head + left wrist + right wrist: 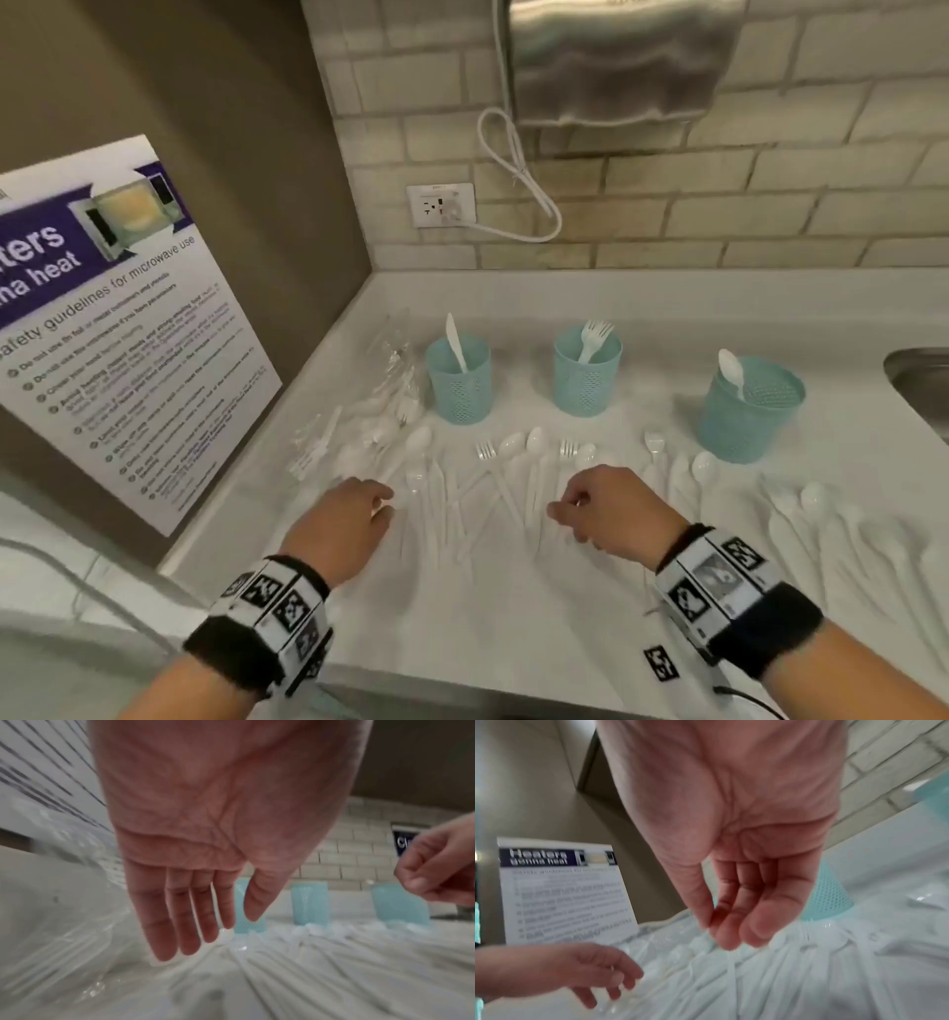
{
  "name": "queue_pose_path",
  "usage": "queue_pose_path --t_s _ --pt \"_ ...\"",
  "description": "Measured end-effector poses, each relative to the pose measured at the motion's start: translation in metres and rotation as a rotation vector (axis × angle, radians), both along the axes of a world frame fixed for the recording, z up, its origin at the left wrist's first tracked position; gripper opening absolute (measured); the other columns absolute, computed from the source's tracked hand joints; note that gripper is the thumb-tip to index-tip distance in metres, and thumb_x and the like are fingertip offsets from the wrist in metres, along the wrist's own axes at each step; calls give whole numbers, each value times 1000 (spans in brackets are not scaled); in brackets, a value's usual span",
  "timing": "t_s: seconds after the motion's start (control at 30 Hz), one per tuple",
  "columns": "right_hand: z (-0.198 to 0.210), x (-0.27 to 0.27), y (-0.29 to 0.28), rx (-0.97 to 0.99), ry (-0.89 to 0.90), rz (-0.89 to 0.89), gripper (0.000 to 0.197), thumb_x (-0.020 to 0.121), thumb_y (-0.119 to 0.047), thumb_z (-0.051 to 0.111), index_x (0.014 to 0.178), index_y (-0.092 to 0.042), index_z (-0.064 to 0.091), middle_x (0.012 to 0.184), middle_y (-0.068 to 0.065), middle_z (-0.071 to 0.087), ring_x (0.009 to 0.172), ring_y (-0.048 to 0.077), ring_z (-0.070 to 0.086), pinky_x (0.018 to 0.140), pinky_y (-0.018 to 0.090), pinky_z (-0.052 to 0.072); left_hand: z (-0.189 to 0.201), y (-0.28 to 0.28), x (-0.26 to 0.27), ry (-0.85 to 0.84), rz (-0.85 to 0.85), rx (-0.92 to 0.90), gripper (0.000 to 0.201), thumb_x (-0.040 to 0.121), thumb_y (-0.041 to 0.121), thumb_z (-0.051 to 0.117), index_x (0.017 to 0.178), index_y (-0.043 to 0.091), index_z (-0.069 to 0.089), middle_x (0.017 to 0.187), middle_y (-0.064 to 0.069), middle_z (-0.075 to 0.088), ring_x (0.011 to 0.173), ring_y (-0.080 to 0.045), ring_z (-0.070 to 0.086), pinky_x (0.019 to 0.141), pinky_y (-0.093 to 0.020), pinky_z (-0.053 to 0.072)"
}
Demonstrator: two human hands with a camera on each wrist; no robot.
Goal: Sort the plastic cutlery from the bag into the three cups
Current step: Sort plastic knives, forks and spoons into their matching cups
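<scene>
Three teal mesh cups stand in a row on the white counter (513,642). The left cup (459,383) holds a knife, the middle cup (587,375) holds forks, and the right cup (752,411) holds a spoon. White plastic forks, spoons and knives (493,493) lie spread in front of the cups. A clear bag (395,375) with more cutlery lies left of the left cup. My left hand (385,506) (226,929) hovers over the left part of the spread, fingers straight and empty. My right hand (560,511) (718,933) hovers over the middle with loosely curled fingers and holds nothing.
More white spoons (842,529) lie at the right of the counter. A steel sink (919,380) edge shows at the far right. A microwave safety poster (118,329) leans on the left wall. A socket and white cable (447,205) sit on the tiled back wall.
</scene>
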State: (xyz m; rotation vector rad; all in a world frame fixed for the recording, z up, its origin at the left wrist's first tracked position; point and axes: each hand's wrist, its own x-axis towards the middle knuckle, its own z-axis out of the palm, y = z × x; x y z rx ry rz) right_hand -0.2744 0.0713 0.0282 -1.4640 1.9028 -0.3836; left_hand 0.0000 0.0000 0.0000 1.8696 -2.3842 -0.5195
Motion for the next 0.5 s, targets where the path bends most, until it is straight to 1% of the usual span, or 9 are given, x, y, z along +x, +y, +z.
queue_pose_path --t_s 0.03,0.07,0.1,0.13,0.2,0.23,0.3,0.37,0.5 --pt "-8 3 -11 -6 18 12 25 87 -30 60 74 -9 65 64 1 65 52 7 54 53 19 42 -4 -11 -5 -80 5 8 36 99 31 39 133 24 48 126 1 52 114 -16 52 97 -30 44" --pt "-13 6 -20 -16 53 13 25 87 -27 59 72 -7 65 68 5 66 60 13 60 58 22 45 -6 -18 -9 -143 27 19 39 99 26 37 137 20 43 131 -3 47 119 -20 49 99 -32 42" --pt "-20 10 -30 -25 84 34 25 88 -22 56 70 -7 65 74 9 68 73 21 65 67 27 47 -9 -27 -13 -210 26 22 40 99 21 35 139 17 40 134 -6 44 121 -22 46 100 -34 42" --pt "-23 15 -37 -16 120 58 23 89 -18 53 73 -8 66 83 10 69 89 25 66 77 28 47 -8 -32 -18 -263 39 39 42 98 15 34 140 14 38 135 -7 42 122 -24 45 101 -35 42" --pt "-35 23 -50 -15 181 82 25 90 -14 49 103 -9 69 114 10 66 114 25 57 98 27 40 -13 -38 -24 -382 32 63 45 94 8 34 139 11 36 135 -8 40 121 -25 45 100 -35 43" --pt "-41 24 -55 -17 218 101 29 91 -14 48 114 -9 65 124 10 60 120 25 53 104 28 37 -16 -40 -26 -434 24 66 45 93 6 34 138 9 36 134 -9 40 120 -26 47 99 -35 43" --pt "-47 29 -64 -17 283 134 34 91 -14 47 123 -9 59 134 12 50 123 27 48 107 32 36 -17 -43 -29 -511 9 55 43 93 6 37 136 8 38 133 -9 41 117 -26 50 97 -35 44" --pt "-51 33 -70 -8 326 158 35 91 -11 47 125 -8 56 136 13 44 122 28 48 105 33 39 -16 -46 -32 -525 10 56 38 94 6 38 131 7 42 131 -10 43 115 -26 52 95 -34 45" --pt "-55 40 -76 14 385 203 35 93 -10 45 127 -7 53 134 12 42 122 26 46 105 32 39 -19 -52 -27 -438 27 94 33 96 11 41 128 9 47 124 -8 50 109 -24 56 91 -29 47"
